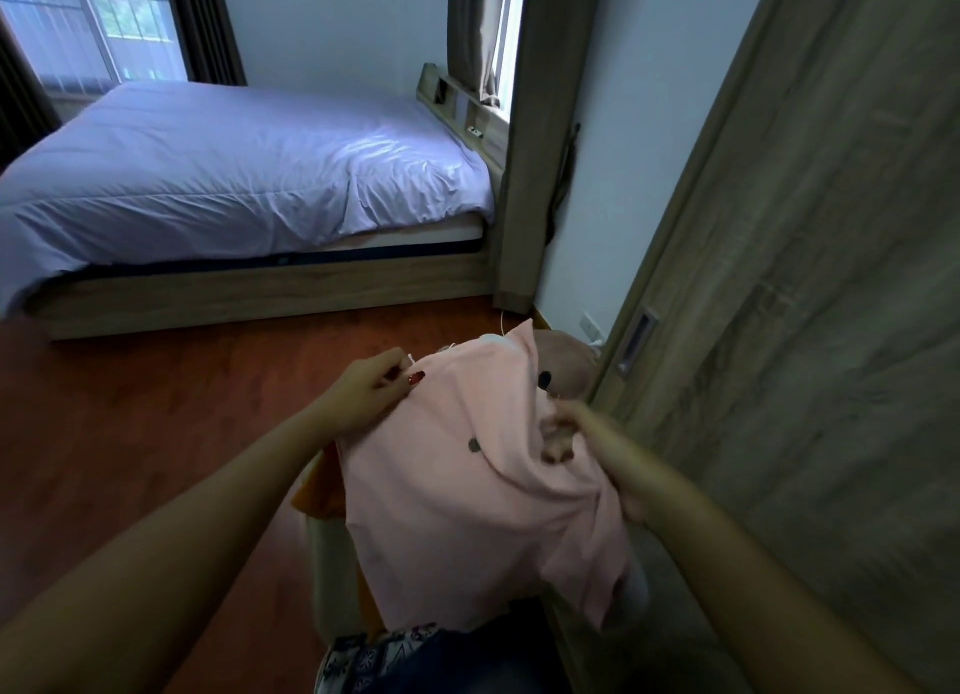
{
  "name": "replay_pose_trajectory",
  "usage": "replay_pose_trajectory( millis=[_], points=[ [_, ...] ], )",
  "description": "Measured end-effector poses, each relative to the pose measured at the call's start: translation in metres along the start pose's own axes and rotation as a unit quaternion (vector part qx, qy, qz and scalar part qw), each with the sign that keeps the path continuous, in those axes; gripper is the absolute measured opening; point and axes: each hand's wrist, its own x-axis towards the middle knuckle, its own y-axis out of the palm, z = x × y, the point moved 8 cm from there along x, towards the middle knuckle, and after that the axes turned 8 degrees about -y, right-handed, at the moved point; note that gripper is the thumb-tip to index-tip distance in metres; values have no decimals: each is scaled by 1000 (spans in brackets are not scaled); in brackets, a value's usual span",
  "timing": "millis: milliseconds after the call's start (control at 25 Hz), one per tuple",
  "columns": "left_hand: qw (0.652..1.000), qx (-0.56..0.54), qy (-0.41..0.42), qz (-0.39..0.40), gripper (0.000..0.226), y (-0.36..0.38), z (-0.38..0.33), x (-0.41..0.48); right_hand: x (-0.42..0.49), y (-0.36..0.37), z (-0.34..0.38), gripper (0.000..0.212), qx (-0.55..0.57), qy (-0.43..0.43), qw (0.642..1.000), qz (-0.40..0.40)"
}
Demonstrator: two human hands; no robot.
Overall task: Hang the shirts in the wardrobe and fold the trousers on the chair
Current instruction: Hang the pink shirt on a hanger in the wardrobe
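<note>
A pale pink shirt (457,475) with small dark dots hangs in the air in front of me, held by both hands. My left hand (371,386) pinches its upper left edge, where a bit of white hanger wire shows. My right hand (563,428) grips a bunch of the cloth on the right side. Beneath the shirt lie more clothes: an orange piece (319,490) and a patterned dark garment (384,652) at the bottom. The wardrobe's wooden sliding door (810,329) stands shut at the right, with a recessed handle (636,342).
A bed (234,173) with a light blue cover fills the back left, on a wooden frame. A wooden post (535,147) stands between bed and wall. Red-brown floor (156,407) stretches to the left. A wall socket (592,324) sits low by the wardrobe.
</note>
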Motion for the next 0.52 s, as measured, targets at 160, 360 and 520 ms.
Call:
replay_pose_trajectory(
  millis=[160, 360, 520],
  points=[
    [991, -66, 50, 101, 17, 9, -30, -31, 8, 13, -47, 40, -111, 62, 991, 47],
    [976, 11, 94, 198, 17, 24, -39, -60, 42, 20, -22, 31, -132, -78, 986, -71],
    [993, 36, -46, 104, 26, 13, -7, -43, 39, 13, -18, 4, -31, -108, 987, -116]
  ],
)
